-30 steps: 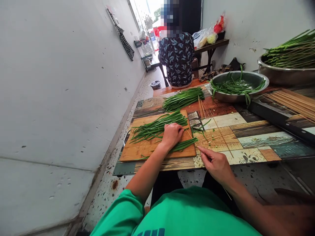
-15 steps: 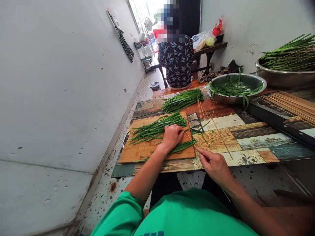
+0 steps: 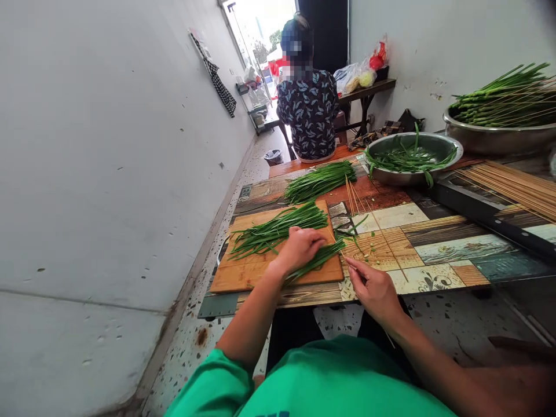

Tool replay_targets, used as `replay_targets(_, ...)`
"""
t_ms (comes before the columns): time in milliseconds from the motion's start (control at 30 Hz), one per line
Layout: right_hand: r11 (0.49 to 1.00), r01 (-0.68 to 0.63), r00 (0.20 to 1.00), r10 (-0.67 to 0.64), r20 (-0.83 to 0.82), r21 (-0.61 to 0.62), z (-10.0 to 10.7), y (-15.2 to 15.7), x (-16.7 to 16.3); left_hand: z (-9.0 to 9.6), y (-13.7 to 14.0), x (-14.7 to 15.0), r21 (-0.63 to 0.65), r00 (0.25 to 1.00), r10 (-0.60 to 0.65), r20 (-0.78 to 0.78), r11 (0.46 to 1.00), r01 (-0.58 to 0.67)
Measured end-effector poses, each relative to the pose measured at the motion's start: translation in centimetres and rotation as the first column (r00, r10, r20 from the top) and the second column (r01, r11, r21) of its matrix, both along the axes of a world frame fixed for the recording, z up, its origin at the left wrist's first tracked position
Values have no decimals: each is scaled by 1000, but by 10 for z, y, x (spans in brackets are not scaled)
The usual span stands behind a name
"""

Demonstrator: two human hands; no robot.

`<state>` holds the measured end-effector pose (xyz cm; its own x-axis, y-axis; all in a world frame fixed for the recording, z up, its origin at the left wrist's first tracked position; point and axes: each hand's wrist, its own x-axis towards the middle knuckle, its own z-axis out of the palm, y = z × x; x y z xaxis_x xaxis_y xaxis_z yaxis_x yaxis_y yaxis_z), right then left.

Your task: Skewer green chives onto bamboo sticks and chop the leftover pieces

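Observation:
My left hand [image 3: 300, 249] is closed, its curled fingers against a small bunch of garlic chives [image 3: 324, 259] at the near right of the wooden cutting board [image 3: 243, 272]. Some fingertips are hidden beneath the hand. Past the board's right edge, my right hand [image 3: 372, 288] pinches a thin wooden skewer [image 3: 343, 253]. Its front end meets the cut ends of that small bunch; its rear end sticks out below the wrist. Behind my left hand, a larger pile of garlic chives [image 3: 278, 227] lies across the board.
Another chive bundle [image 3: 319, 180] lies beyond the board, beside several loose skewers [image 3: 354, 197]. To the right are a metal bowl of green scraps [image 3: 452, 155], a black-handled knife [image 3: 486, 217], a skewer stack [image 3: 512, 188] and a large basin [image 3: 486, 139] of skewered greens. A person [image 3: 306, 116] sits ahead, facing away.
My left hand has shifted slightly nearer to me, lower over the small bunch. The right hand keeps its pinch on the skewer, almost in place. The view has tilted a little.

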<state>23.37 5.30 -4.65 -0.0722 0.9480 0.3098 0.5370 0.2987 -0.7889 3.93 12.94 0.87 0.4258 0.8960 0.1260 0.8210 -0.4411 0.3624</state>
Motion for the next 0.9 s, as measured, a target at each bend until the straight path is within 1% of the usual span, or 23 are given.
replay_targets(67,1000,10,1000,-10,5,4,-1,-1,1,3,7,-8,57,987,158,-32,986,-156)
replay_targets(100,1000,11,1000,-11,8,7,-1,-1,1,3,11,-10,88,975,215,-49,974,-210)
replay_targets(133,1000,10,1000,-11,11,8,-1,-1,1,3,15,-13,107,968,241,-72,967,-232)
replay_targets(300,1000,5,1000,-5,11,24,-4,0,1,-6,32,-10,89,953,197,-228,979,-181)
replay_targets(467,999,-1,1000,0,13,55,-6,0,2,-6,36,-2,142,931,187,-315,979,-148)
replay_targets(567,998,-3,1000,2,18,66,-6,0,2,-2,33,2,137,945,173,-276,981,-139)
replay_targets(633,997,-5,1000,4,12,75,-6,-1,2,-1,30,5,94,967,170,-192,984,-154)
replay_targets(733,996,-4,1000,4,-1,87,-6,-2,3,-2,28,7,-8,980,187,-69,982,-188)
replay_targets(800,996,-2,1000,2,2,87,-6,-2,4,-3,28,7,-50,980,198,-26,979,-199)
replay_targets(900,997,-3,1000,2,13,82,-6,-2,4,-6,29,7,-70,979,201,7,977,-200)
